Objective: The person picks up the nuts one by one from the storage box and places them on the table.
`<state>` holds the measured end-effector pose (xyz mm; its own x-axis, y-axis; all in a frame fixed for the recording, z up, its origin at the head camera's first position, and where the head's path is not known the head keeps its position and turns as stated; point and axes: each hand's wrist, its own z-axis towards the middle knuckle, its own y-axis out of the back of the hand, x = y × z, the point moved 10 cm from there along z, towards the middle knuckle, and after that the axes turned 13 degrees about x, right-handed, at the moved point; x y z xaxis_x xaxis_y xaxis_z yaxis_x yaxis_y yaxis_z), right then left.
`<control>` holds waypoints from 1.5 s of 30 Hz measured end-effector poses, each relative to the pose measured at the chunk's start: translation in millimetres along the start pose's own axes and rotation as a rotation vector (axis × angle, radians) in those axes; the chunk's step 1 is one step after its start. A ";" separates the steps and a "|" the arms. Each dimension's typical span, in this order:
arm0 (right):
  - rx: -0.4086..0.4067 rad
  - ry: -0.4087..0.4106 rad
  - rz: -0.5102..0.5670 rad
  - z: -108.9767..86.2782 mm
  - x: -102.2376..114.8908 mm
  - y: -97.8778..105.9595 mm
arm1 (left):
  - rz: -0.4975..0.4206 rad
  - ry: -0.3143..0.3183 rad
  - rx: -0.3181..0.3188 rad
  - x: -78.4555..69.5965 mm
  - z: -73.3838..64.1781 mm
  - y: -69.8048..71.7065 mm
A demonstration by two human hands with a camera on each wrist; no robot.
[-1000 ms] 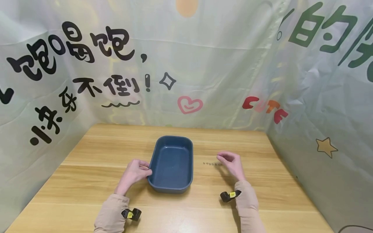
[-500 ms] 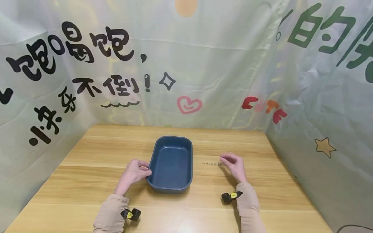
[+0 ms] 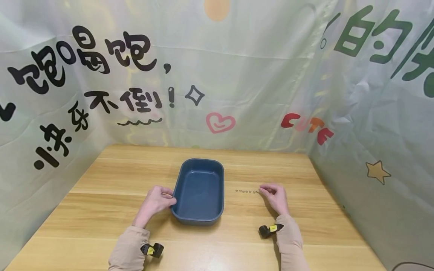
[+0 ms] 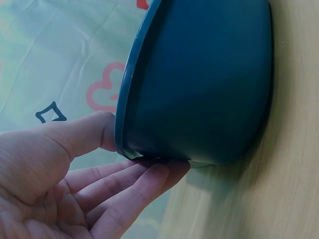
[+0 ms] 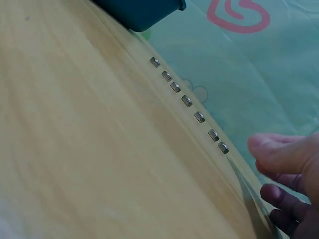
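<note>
My left hand (image 3: 157, 200) grips the left rim of a dark blue rectangular bin (image 3: 198, 219). In the left wrist view, the thumb (image 4: 94, 132) lies on the rim and the fingers (image 4: 127, 199) rest against the outer wall. My right hand (image 3: 276, 197) hovers at the right end of a row of several small metal nuts (image 3: 246, 191). In the right wrist view, the row of nuts (image 5: 187, 101) lies on the wood, apart from the bent thumb and fingers. Nothing shows between those fingertips, though the thumb partly hides the index finger.
A wooden tabletop (image 3: 217, 248) carries the bin and the nuts. Printed cloth walls (image 3: 257, 86) close off the back and both sides. A small black camera (image 3: 152, 249) is on the left sleeve, another camera (image 3: 270, 230) on the right.
My right hand has moved a little right and lower, towards the right end of the row of nuts. The left hand and the bin have stayed in place.
</note>
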<state>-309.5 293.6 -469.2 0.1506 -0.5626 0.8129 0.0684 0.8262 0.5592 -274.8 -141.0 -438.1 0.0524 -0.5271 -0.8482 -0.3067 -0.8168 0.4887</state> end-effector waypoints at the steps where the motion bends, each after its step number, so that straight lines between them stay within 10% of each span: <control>1: 0.005 -0.011 -0.015 0.0 -1.7 -0.5 | -0.001 0.000 0.000 0.3 0.1 -0.1; 14: 0.012 0.003 -0.188 -1.1 -0.8 -2.8 | 0.006 -0.011 0.004 0.0 1.6 -0.1; 45: 0.015 0.002 -0.209 -1.1 -0.1 -5.4 | -0.007 -0.006 0.004 -0.3 -0.9 0.0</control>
<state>-308.8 289.2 -472.5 0.1366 -0.7214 0.6789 0.0835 0.6912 0.7178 -274.0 -141.1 -437.7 0.0487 -0.5202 -0.8526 -0.3099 -0.8194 0.4822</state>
